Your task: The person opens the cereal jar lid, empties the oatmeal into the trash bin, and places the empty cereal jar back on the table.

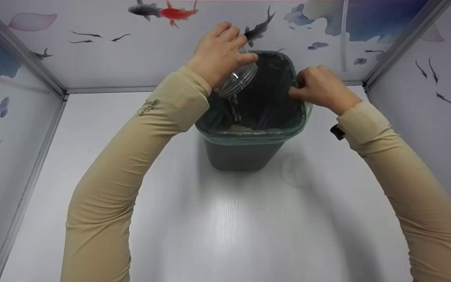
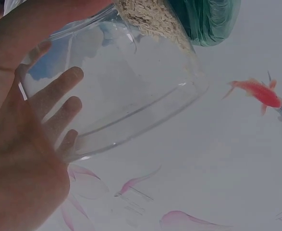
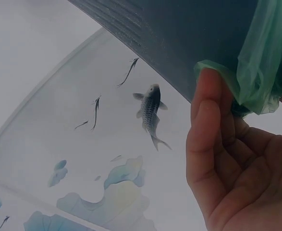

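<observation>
My left hand (image 1: 221,51) grips a clear, wide-mouthed jar (image 1: 239,80), tipped with its mouth down over a grey bin (image 1: 245,156). Pale, oat-like flakes (image 2: 150,19) lie inside the jar near its mouth, in the left wrist view. A stream of them falls into the bin, where a small pale heap (image 1: 240,128) shows. A green plastic bag (image 1: 249,138) lines the bin and folds over its rim. At the bin's right side my right hand (image 1: 323,88) pinches the bag's edge, seen bunched at the fingers in the right wrist view.
A clear round lid (image 1: 296,170) lies on the white table (image 1: 225,235), right of the bin's base. White panels printed with fish (image 1: 178,13) and flowers stand behind and at both sides. A dark wrist strap (image 1: 337,132) shows by the right sleeve.
</observation>
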A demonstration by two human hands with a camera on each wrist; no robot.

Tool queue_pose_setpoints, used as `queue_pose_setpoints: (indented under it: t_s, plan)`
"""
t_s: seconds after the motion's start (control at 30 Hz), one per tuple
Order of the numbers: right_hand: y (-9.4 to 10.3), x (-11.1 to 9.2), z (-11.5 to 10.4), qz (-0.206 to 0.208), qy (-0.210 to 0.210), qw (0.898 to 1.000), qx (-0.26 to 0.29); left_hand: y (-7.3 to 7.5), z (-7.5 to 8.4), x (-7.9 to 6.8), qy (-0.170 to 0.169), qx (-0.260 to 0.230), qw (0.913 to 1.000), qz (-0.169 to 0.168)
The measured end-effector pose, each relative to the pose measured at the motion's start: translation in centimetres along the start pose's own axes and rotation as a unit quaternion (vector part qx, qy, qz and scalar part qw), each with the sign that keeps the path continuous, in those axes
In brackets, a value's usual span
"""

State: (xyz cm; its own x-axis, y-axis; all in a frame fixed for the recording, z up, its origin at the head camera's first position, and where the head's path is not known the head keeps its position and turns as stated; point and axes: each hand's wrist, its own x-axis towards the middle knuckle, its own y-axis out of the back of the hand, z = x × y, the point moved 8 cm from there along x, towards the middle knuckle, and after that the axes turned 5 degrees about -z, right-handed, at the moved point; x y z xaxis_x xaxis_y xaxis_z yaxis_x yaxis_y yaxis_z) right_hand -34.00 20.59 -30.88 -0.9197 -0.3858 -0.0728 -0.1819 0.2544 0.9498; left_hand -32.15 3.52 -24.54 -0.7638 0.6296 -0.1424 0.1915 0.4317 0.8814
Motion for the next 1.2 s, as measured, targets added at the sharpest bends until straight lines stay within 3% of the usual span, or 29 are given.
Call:
queue_pose_setpoints:
  t_s: [0.5,0.7,1.2]
  plan:
    - [-0.07,-0.02,0.11,-0.009,-0.006,1.0,0.003,0.02,0.04,0.23,0.003,0.012,0.9999,-0.002]
    - [-0.1,0.08,-0.03,-0.002,0.001,1.0,-0.004,-0.2,0.12,0.32,0.011,0.027,0.9993,-0.025]
    - [-0.05,0.02,0.09,-0.004,0.001,1.0,0.005,-0.24,0.58,0.75,0.017,0.039,0.9983,-0.039]
